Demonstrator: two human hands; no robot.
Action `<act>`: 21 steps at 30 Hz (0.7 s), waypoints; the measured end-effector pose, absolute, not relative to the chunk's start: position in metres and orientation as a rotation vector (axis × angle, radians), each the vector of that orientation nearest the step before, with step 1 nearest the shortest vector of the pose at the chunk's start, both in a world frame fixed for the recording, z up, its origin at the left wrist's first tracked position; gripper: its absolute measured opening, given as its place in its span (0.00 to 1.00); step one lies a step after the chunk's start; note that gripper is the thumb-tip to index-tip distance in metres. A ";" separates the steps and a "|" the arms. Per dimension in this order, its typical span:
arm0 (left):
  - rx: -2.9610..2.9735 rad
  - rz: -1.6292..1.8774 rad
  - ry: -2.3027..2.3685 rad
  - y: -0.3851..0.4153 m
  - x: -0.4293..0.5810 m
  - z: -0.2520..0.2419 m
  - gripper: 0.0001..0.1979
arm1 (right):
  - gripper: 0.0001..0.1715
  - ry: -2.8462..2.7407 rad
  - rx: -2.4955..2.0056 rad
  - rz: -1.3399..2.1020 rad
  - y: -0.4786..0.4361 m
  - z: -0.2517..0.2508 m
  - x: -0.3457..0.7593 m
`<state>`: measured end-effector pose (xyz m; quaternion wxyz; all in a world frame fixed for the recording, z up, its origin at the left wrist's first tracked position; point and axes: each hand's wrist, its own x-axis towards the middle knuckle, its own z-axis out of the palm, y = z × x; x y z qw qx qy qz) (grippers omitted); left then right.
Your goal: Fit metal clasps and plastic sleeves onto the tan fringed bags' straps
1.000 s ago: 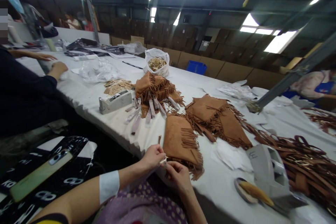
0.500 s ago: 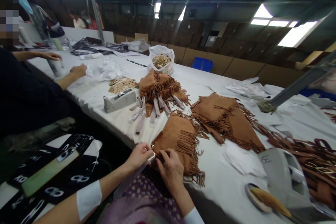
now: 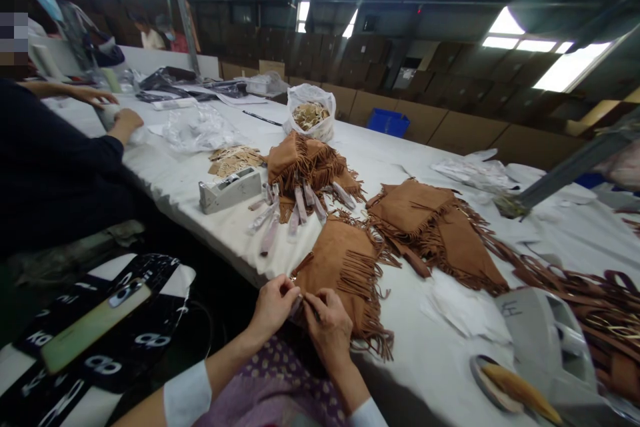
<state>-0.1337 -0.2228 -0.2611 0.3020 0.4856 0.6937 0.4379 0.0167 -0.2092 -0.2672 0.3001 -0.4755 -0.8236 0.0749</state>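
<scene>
A brown suede bag (image 3: 327, 250) with long fringe lies at the table's front edge. My left hand (image 3: 274, 307) pinches a small shiny piece of clear film at the bag's near left corner, close to a metal fitting. Right beside it, my right hand (image 3: 330, 327) has its fingers closed on what looks like the bag's strap, which is mostly hidden under the fingers. The fingertips of both hands nearly meet. Behind this bag sit a pile of similar fringed bags (image 3: 305, 160) with film-wrapped strap ends and another stack of fringed bags (image 3: 420, 210).
A grey tape dispenser (image 3: 233, 190) stands left of the pile, a larger dispenser (image 3: 545, 333) at right beside a tape roll (image 3: 493, 380). Brown straps (image 3: 595, 307) lie far right. A white plastic bag (image 3: 310, 110) holds tan pieces. At left, a co-worker's hands (image 3: 127, 123) handle something.
My left hand has moved slightly right and closer to my right hand, and the shiny film shows less. The co-worker's nearer hand has drawn back left.
</scene>
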 end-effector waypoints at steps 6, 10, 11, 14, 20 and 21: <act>1.459 1.132 1.966 -0.216 -0.127 -0.253 0.06 | 0.12 -2.211 -1.245 0.213 -0.210 -0.266 0.019; 1.373 1.096 1.957 -0.207 -0.133 -0.257 0.05 | 0.13 -2.198 -1.222 0.224 -0.211 -0.265 0.020; 1.325 1.095 1.938 -0.204 -0.136 -0.258 0.05 | 0.12 -2.191 -1.220 0.229 -0.211 -0.265 0.020; 1.250 1.093 1.894 -0.199 -0.142 -0.263 0.05 | 0.12 -2.169 -1.221 0.258 -0.213 -0.264 0.021; 1.238 1.118 1.845 -0.202 -0.143 -0.265 0.02 | 0.12 -2.134 -1.188 0.298 -0.212 -0.261 0.021; 1.217 1.130 1.827 -0.204 -0.143 -0.265 0.03 | 0.11 -2.119 -1.180 0.313 -0.212 -0.260 0.021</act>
